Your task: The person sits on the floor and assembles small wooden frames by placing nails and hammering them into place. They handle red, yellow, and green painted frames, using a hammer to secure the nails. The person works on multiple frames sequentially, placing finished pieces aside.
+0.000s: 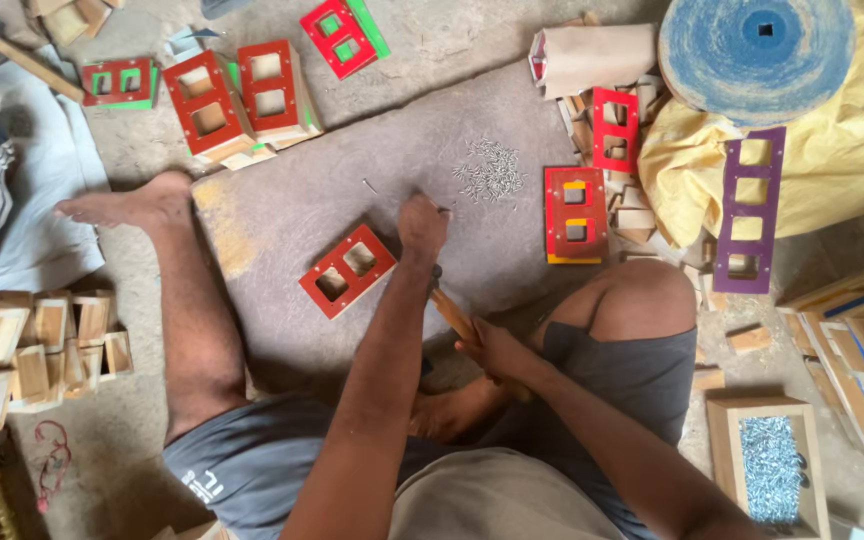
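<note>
The left hand (422, 226) pinches what looks like a small nail upright on the grey slab (282, 200), beside the red 2-hole frame (348, 270); the right hand (492, 350) grips a wooden hammer handle (452, 315), nail pile (489, 170) within reach

Head camera, looking steeply down, seemingly close

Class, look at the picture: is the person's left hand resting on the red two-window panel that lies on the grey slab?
No. The left hand is beside the red two-window panel, apart from it, fingers pinched on the grey slab.
</note>
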